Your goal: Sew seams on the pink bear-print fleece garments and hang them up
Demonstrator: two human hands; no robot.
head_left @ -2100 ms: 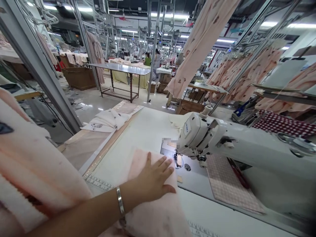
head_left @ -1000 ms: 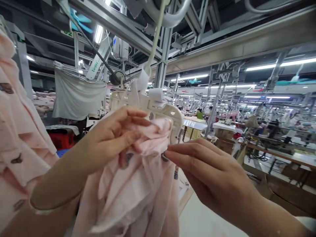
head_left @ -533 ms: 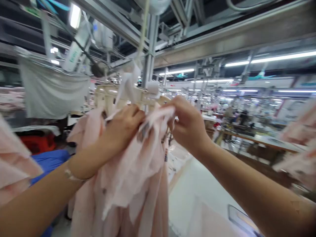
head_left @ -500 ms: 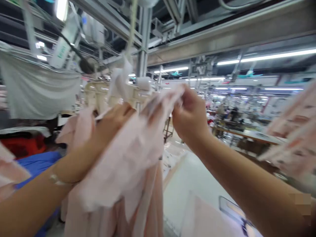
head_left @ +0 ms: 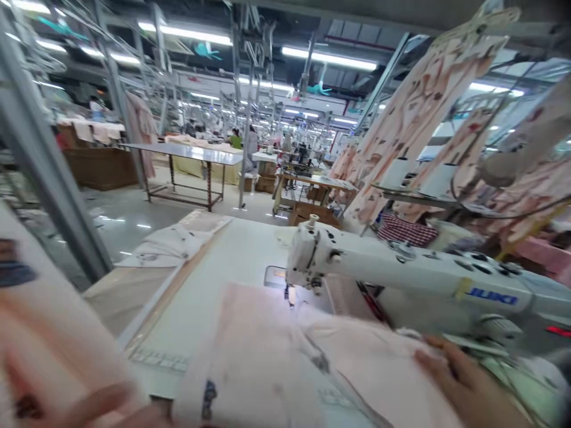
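Pale pink fabric (head_left: 263, 345) lies on the white sewing table, its far edge under the needle area of a white sewing machine (head_left: 361, 255). At the right, my right hand (head_left: 468, 380) has its fingers closed on the edge of a pink fabric piece (head_left: 379, 362). My left hand (head_left: 107, 410) shows only as blurred fingers at the bottom left. It is beside a printed pink cloth (head_left: 49, 333) that fills the left corner; its grip is smeared by motion.
White fabric pieces (head_left: 172, 244) lie on the left table extension. Thread cones (head_left: 395, 172) stand on a holder behind the machine. Printed pink garments (head_left: 410, 113) hang at the right. A metal post (head_left: 49, 154) rises at the left, with a long table (head_left: 187, 153) beyond.
The view has swung right and down from the hanging pink cloth to the sewing machine. My hands, raised on cloth before, are now low and wide apart.
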